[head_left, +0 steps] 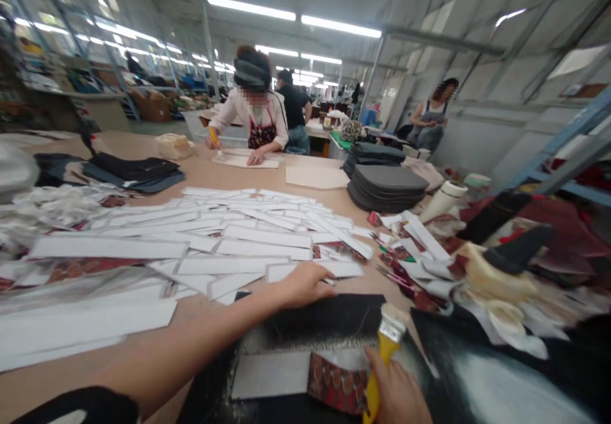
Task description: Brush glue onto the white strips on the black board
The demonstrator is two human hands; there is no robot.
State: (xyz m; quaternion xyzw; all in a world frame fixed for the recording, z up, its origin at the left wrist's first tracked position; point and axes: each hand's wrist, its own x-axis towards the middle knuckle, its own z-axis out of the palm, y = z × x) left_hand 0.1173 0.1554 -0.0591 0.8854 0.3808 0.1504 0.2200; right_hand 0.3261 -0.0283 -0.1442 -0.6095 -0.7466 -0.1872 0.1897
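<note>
My right hand [400, 391] is wrapped round the yellow handle of a paintbrush [389, 335], whose bristles point up and look coated with something pale. Under it, on a black board [272, 322], lies a light grey-white strip [272, 375]. A piece of red-brown scale-patterned material [337, 382] lies against the strip's right part, close to the brush handle. My left hand [308, 284] reaches across to the near edge of the pile, its thumb and fingers bent together at the edge of a white strip [348, 270]. Its fingertips are partly hidden.
Many white strips [267, 236] overlap across the table [210, 169]. Dark fabric pieces [133, 172] lie left, with stacked grey pads [386, 187] at back right. Scissors [396, 277] and scraps lie right, beside another black board [477, 360]. A co-worker [260, 109] brushes a panel opposite.
</note>
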